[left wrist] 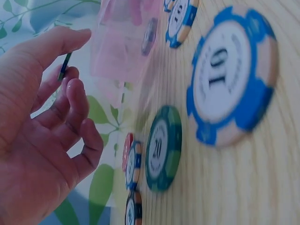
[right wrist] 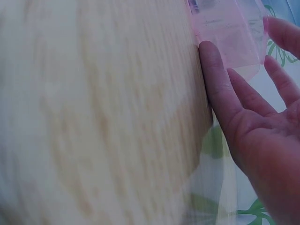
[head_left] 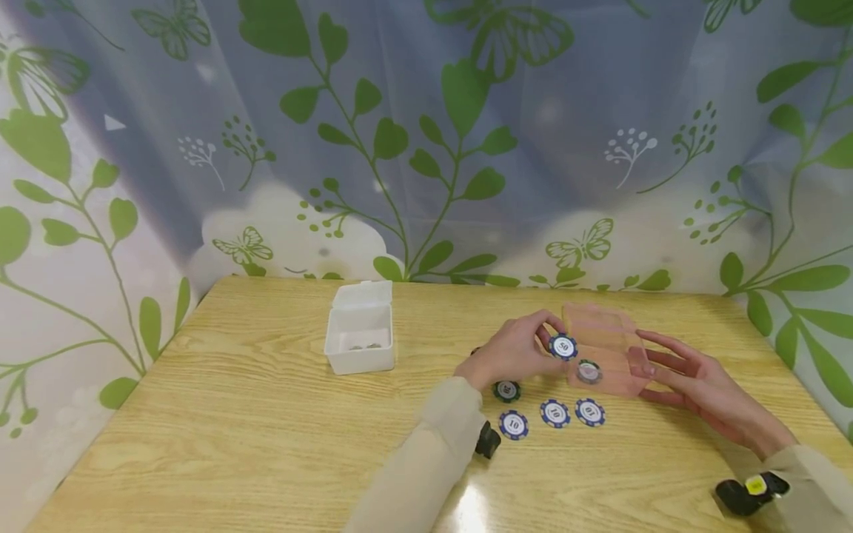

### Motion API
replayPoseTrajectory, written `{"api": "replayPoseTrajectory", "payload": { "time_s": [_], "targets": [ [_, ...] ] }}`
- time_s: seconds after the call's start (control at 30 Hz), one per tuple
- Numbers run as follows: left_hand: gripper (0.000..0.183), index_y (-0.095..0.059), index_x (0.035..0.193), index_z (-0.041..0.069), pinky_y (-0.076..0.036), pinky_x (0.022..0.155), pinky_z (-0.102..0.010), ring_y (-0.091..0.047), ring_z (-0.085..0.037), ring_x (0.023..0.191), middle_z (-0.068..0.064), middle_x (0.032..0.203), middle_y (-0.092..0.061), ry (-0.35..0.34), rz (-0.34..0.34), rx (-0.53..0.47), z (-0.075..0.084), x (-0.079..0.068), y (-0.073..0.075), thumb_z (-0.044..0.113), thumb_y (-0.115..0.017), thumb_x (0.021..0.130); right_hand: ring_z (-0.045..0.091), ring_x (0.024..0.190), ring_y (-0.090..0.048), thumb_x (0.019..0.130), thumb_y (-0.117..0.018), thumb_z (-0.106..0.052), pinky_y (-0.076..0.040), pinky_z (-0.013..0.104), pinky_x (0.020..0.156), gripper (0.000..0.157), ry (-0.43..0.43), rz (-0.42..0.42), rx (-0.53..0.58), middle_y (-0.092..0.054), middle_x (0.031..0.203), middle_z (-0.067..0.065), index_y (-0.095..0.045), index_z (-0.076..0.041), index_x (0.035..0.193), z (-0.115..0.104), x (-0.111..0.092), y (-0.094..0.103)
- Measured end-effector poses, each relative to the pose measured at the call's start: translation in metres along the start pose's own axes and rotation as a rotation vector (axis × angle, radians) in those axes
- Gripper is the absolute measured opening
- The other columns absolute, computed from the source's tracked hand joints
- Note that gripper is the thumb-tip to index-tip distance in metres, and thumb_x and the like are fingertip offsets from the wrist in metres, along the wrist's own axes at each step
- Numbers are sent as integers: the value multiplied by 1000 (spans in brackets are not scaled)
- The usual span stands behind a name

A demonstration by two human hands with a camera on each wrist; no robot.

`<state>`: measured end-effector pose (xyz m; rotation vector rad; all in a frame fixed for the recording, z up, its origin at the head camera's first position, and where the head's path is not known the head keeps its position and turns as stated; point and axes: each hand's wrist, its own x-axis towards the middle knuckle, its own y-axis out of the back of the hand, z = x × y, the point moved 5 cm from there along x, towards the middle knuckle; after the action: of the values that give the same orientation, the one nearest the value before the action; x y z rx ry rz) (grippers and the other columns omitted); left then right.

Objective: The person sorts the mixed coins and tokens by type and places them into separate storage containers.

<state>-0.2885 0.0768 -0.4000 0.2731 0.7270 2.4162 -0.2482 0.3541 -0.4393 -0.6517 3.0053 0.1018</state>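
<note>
My left hand [head_left: 516, 352] pinches a blue-edged poker chip marked 50 [head_left: 563, 346] between thumb and forefinger, at the left side of a see-through pink box [head_left: 606, 333]. In the left wrist view that chip shows only as a thin dark edge. Another chip [head_left: 589, 371] shows through the box's pink plastic. My right hand [head_left: 700, 389] holds the box by its right side, fingers spread along it. Blue chips marked 10 [head_left: 514, 425] lie in front of the box. A green chip marked 20 [left wrist: 163, 147] lies under the left hand.
More chips, one red [left wrist: 126, 152], lie partly hidden by the left hand. A white box [head_left: 360, 360] with its lid raised stands to the left, small things inside. The wooden table [head_left: 266, 444] ends at a leaf-patterned curtain [head_left: 426, 148].
</note>
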Motion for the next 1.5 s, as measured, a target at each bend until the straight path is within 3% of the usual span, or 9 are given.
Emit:
{"api": "replayPoseTrajectory", "payload": {
  "time_s": [0.47, 0.7, 1.5],
  "targets": [
    [36, -58, 116, 31, -47, 61, -25, -59, -11, 70, 7, 95, -59, 17, 37, -92, 11, 15, -13, 30, -81, 88, 4, 116, -68, 108, -46, -3, -61, 32, 87, 61, -17, -1, -3, -59, 135, -23, -25, -20, 163, 0, 1, 0],
    [38, -58, 116, 29, -49, 66, -22, -60, -7, 72, 8, 92, -60, 17, 52, -54, 14, 21, -20, 27, -83, 87, 3, 115, -69, 108, -47, -5, -61, 32, 87, 61, -33, 15, -25, -59, 133, -25, -25, -21, 163, 1, 0, 1],
    [38, -63, 122, 22, -49, 65, -22, -57, -8, 75, 7, 93, -60, 7, 47, -57, 13, 21, -24, 31, -81, 90, 4, 120, -67, 108, -43, 0, -60, 31, 89, 59, 20, -38, 35, -61, 139, -19, -27, -19, 162, -1, 0, -2]
  ]
}}
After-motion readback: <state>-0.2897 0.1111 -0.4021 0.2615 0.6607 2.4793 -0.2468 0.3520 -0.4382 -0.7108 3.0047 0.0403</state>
